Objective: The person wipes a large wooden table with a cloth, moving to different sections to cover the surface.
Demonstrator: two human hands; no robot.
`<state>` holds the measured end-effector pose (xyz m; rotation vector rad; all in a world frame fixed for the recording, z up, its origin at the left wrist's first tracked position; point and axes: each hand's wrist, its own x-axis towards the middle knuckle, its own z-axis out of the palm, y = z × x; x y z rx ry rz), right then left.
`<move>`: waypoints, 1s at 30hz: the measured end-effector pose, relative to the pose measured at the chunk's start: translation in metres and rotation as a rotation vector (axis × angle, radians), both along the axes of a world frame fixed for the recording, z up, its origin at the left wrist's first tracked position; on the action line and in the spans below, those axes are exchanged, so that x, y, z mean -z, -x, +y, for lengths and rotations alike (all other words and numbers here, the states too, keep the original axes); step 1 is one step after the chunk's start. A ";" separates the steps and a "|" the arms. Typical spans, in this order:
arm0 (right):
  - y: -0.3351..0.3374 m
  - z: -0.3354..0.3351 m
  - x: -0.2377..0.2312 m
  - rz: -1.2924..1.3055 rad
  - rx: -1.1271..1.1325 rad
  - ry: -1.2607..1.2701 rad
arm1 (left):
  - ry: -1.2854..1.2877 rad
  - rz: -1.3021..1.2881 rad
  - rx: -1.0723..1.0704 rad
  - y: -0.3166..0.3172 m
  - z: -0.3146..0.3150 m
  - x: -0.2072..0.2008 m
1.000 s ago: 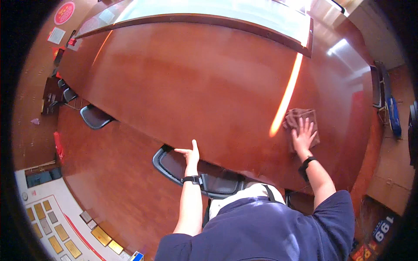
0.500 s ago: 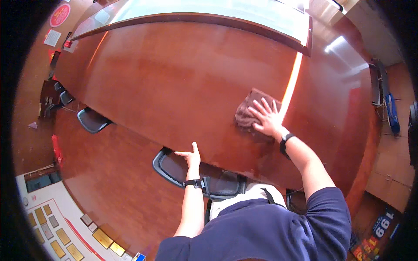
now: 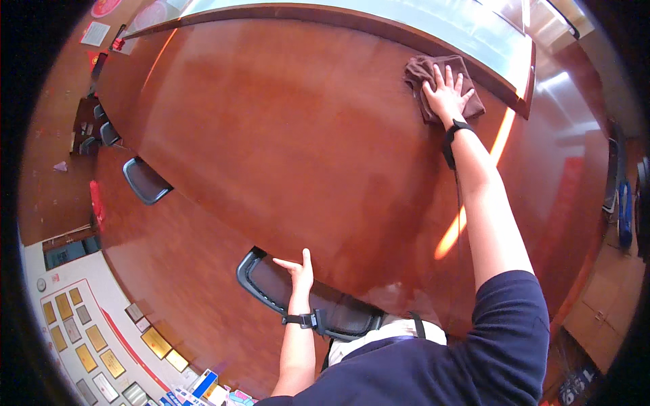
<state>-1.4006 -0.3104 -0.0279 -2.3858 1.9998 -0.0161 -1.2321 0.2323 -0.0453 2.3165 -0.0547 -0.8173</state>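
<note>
- The right hand is laid flat, fingers spread apart, on a brown cloth; the cloth is pressed from above, not gripped.
- The left hand is held well apart from the right, thumb and fingers parted, with nothing in it. It is seen near the tabletop's close edge and a black chair; whether either is touched cannot be told.
- The cloth is spread on the far right part of the tabletop, just beside the raised wooden ledge. Its left side is bunched, its right side flatter.
- Because the ledge is so near, the cloth's far edge could be jammed against it and folded back, were it pushed outward.
- Since no fingers are wrapped around the cloth, it could be left behind or rucked up if downward pressure were lost on the glossy wood.
- The right arm is stretched far out; balance could be strained by more reach, as no clear support from the left hand is shown.
- A thin dark cord is seen beneath the right wristband; if attached, it could be dragged or snagged.
- Farther out, a bright streak is cast on the wood, by whose glare marks could be hidden.
</note>
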 end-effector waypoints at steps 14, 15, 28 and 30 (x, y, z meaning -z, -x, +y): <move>-0.076 0.275 -0.020 -0.447 -0.815 -0.017 | -0.179 -0.144 0.121 -0.010 0.012 0.012; -0.068 0.303 -0.017 -0.465 -0.878 -0.010 | -0.180 -0.141 0.126 -0.010 0.011 0.013; 0.174 0.248 -0.051 -0.163 0.017 -0.302 | -0.187 -0.005 0.144 -0.017 0.000 0.009; 0.244 0.260 -0.027 0.034 0.199 -0.058 | -0.194 -0.004 0.152 -0.017 -0.001 0.006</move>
